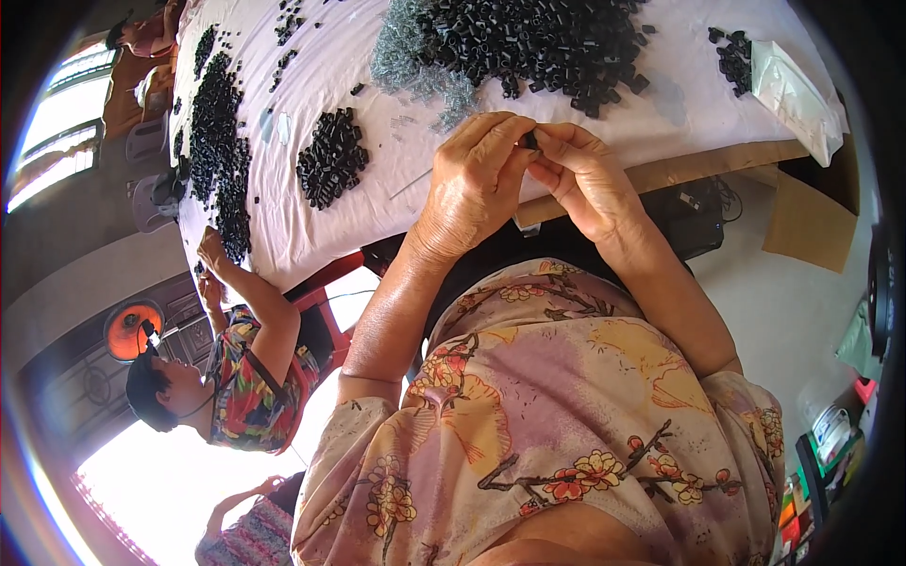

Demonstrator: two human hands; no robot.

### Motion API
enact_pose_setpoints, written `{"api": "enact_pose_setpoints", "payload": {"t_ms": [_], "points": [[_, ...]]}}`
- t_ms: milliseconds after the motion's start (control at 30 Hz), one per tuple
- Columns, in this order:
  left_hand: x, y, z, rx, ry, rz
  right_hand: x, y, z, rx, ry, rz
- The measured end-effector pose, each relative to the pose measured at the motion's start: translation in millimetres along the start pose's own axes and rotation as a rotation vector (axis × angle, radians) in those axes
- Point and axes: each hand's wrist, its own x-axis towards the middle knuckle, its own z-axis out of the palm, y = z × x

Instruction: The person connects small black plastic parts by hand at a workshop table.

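My left hand (472, 189) and my right hand (595, 179) meet above the near edge of the cloth-covered table. Between their fingertips they pinch a small black piece (530, 141), mostly covered by the fingers. It resembles the short black tubes (538, 47) heaped just beyond my hands. Against that heap's left side lies a tangle of thin, shiny, greyish pieces (420, 75), perhaps small springs. A smaller pile of black pieces (332, 158) sits to the left of my hands. Beside my left wrist, a thin rod (411, 185) rests on the cloth.
Along the table's left side runs a long black pile (219, 151), where a co-worker (250, 377) in a colourful shirt handles pieces. A white plastic bag (797, 104) and a few black pieces (731, 61) lie at the right. Below that corner stands a cardboard box (812, 222).
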Motion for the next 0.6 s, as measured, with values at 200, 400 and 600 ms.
{"api": "enact_pose_setpoints", "payload": {"t_ms": [200, 400, 600], "points": [[-1.2, 0.5, -1.3, -0.029, 0.028, -0.016, 1.6, 0.0, -5.3, 0.029, -0.075, 0.078], [2.4, 2.2, -2.7, -0.13, 0.003, -0.134, 1.9, 1.8, -0.7, 0.119, -0.048, 0.06], [-3.2, -8.7, 8.6, -0.381, 0.026, -0.262, 2.9, 2.7, -2.2, 0.064, -0.017, 0.003]]}}
